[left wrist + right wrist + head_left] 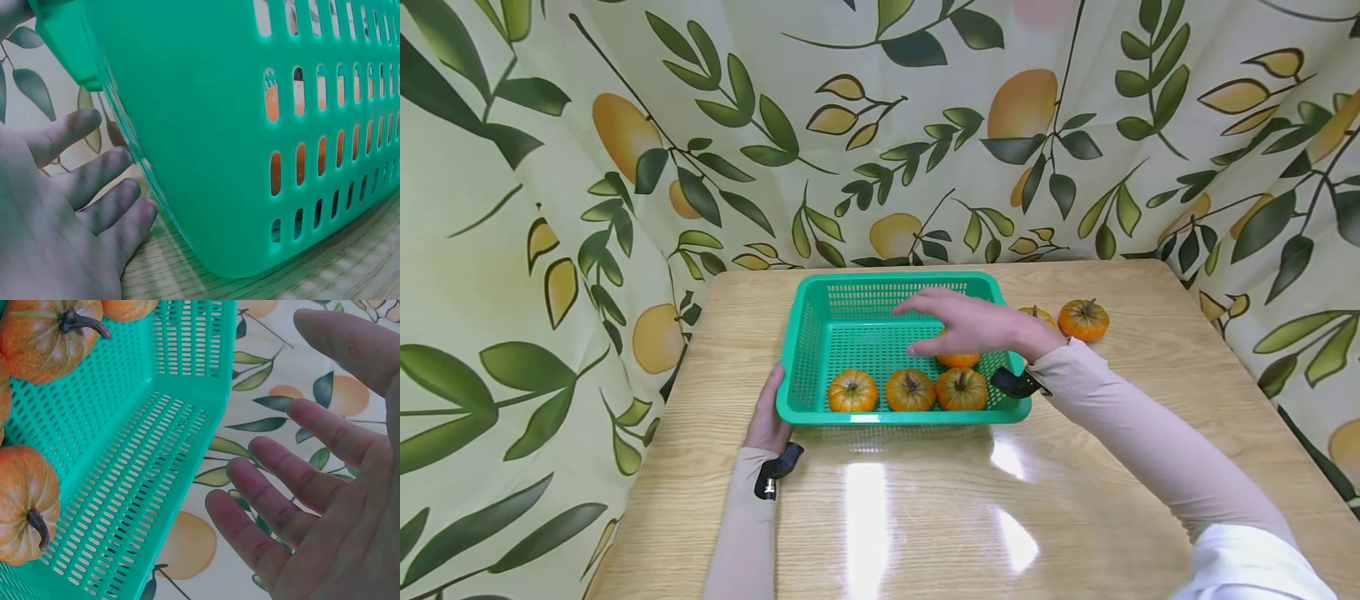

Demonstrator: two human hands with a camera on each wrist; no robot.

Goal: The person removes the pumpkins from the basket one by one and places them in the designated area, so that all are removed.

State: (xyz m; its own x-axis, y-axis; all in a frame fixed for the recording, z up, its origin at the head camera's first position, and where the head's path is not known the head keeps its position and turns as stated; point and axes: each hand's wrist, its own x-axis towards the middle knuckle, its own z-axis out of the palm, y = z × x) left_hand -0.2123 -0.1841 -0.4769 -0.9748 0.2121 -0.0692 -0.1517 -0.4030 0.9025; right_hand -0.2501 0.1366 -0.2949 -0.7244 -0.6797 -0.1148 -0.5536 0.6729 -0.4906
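Possibly, the right hand [972,322], spread and empty, knocks a pumpkin [962,389] if dipped; the left hand [769,414], straight-fingered, flanks the basket [917,418].

A light wood-grain table [940,517] carries a green plastic basket [925,418] toward its twelve o'clock edge. Between two and three o'clock from the basket, an orange pumpkin [1084,321] and a partly hidden second pumpkin [1039,315] sit directly on the wood.

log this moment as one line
left hand: at left side of basket | right hand: over basket, holding nothing | in basket: pumpkins | on table, right of basket: more pumpkins
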